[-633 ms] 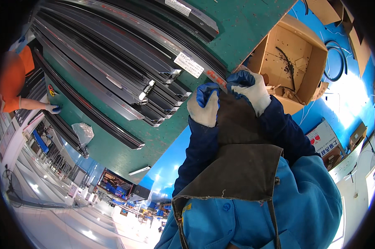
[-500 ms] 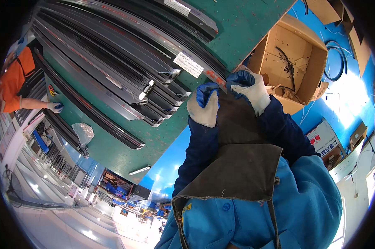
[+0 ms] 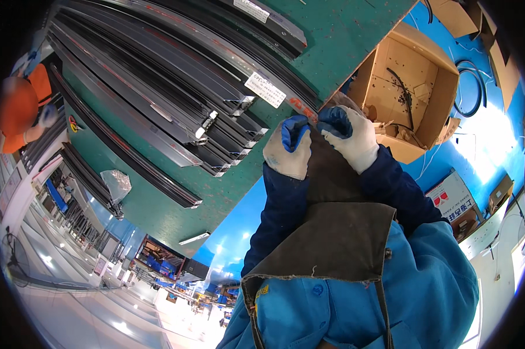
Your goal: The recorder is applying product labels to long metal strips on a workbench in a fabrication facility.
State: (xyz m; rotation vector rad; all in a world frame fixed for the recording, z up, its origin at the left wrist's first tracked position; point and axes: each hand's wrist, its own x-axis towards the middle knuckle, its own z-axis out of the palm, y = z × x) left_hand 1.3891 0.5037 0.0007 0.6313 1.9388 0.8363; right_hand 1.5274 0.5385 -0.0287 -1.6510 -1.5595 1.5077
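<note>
My left hand [image 3: 288,148], in a white glove with blue palm, is curled closed at the near edge of the green table. Close beside it on the right, my right hand [image 3: 351,138] wears the same kind of glove and is also curled, fingertips turned toward the left hand. Whatever the fingers pinch is too small or hidden to make out. Just beyond both hands ends a long dark profile [image 3: 266,68] with reddish marks near its tip. A white printed label [image 3: 265,89] lies across the profiles nearby.
Several long black and grey profiles [image 3: 152,75] cover the green table [image 3: 227,198]. An open cardboard box [image 3: 364,87] holding black scraps stands to the right. Black tubing [image 3: 472,87] lies on the blue floor. A co-worker in orange [image 3: 21,110] is at the far left, near a clear plastic bag [image 3: 116,185].
My right hand has come down slightly and closer to my left hand, its wrist turned. The co-worker has leaned over, and their gloved hand has moved up and left, off the table.
</note>
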